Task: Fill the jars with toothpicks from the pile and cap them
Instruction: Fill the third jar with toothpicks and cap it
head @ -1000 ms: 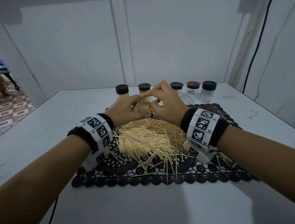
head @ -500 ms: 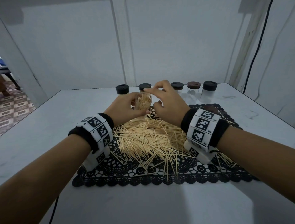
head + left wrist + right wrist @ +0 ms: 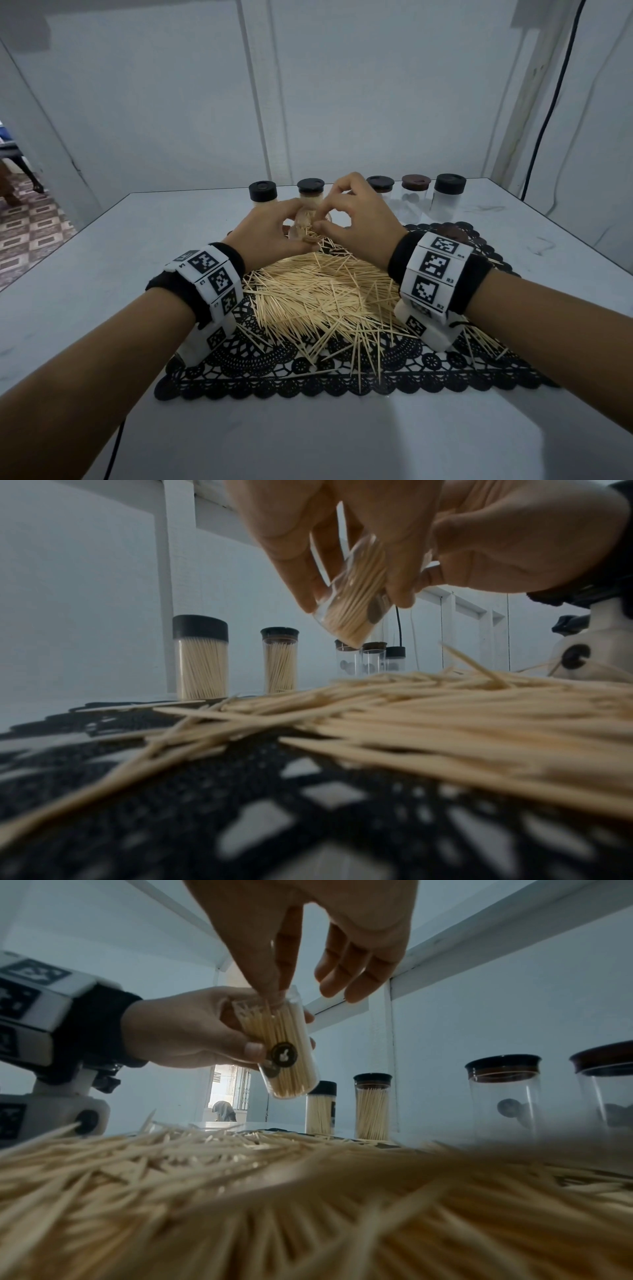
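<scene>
Left hand (image 3: 192, 1031) grips tilted jar (image 3: 284, 1047) above pile (image 3: 318, 294); right hand (image 3: 359, 219) thumb & forefinger pinch toothpicks at mouth.

We seem to be in a plain room of a home, since the white worktop (image 3: 102, 274) stands against bare white panelled walls (image 3: 154, 102), a black lace mat (image 3: 342, 373) covers it, and an open doorway (image 3: 30, 222) shows a patterned tile floor.

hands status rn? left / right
Left hand: grips the open toothpick jar, tilted, above the pile.
Right hand: thumb and forefinger pinched at the jar's mouth on toothpicks; other fingers loose.
</scene>
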Demonstrator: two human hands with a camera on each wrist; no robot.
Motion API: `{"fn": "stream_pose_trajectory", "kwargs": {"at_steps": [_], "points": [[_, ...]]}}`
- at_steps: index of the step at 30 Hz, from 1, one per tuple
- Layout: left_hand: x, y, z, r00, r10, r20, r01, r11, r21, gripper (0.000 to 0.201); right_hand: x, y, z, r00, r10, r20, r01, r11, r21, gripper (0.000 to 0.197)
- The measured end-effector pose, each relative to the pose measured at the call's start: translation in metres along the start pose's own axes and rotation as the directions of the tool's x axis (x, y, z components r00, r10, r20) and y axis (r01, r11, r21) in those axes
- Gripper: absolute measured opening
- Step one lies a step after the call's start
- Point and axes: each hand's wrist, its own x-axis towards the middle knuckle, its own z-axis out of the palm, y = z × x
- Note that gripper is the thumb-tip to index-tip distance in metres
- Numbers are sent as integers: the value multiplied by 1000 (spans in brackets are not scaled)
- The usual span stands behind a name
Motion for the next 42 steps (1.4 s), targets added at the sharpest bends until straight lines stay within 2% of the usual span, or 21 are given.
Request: {"fn": "stream_pose_trajectory", "kwargs": {"at_steps": [4, 7, 9, 12, 14, 18, 20, 22, 25, 27, 31, 33, 37, 42], "points": [[1, -6, 1, 999, 28, -32, -29, 999, -37, 55, -2, -3, 1, 993, -92, -76, 85, 992, -88, 24], [2, -9, 2, 999, 17, -41, -20, 997, -74, 53, -3, -4, 3, 992, -127, 8, 127, 984, -124, 43], [2, -9, 2, 999, 25, -32, -27, 998, -57, 53, -3, -4, 3, 990, -128, 60, 133, 988, -75, 46], [2, -9, 1, 1000, 20, -23, -21, 999, -45, 55, -3, -4, 3, 989, -149, 27, 148, 989, 12, 42], [2, -10, 2, 1000, 16, -26, -17, 999, -50, 55, -3, -4, 2, 991, -133, 9, 133, 991, -4, 44], [2, -11, 3, 999, 26, -23, -27, 998, -53, 56, -3, -4, 1, 985, -87, 149, 110, 982, -153, 43], [2, -12, 3, 999, 42, -13, -43, 998, -37, 56, -4, -5, 2, 975, -121, 185, 145, 982, -121, 41], [2, -12, 3, 999, 46, -10, -46, 999, -23, 56, -4, -4, 3, 975, -153, 160, 165, 984, -61, 42], [2, -12, 3, 999, 41, -15, -41, 999, -24, 58, -3, -4, 2, 988, -129, 89, 132, 991, -37, 47], [2, -12, 3, 999, 39, -15, -39, 999, -24, 59, -2, -6, -1, 992, -114, 57, 118, 991, -69, 48], [2, -11, 3, 999, 37, -11, -37, 999, -24, 57, -3, -5, -1, 982, -106, 156, 138, 969, -207, 37], [2, -11, 3, 999, 36, -9, -36, 999, -31, 56, -3, -5, 0, 984, -110, 142, 133, 977, -166, 38], [2, -10, 3, 1000, 22, -9, -22, 1000, -13, 58, -2, -5, 0, 996, -87, 36, 88, 996, -23, 45], [3, -10, 3, 1000, -10, 8, 10, 1000, 3, 60, 2, -6, -9, 999, -52, 15, 51, 998, 46, 33]]}}
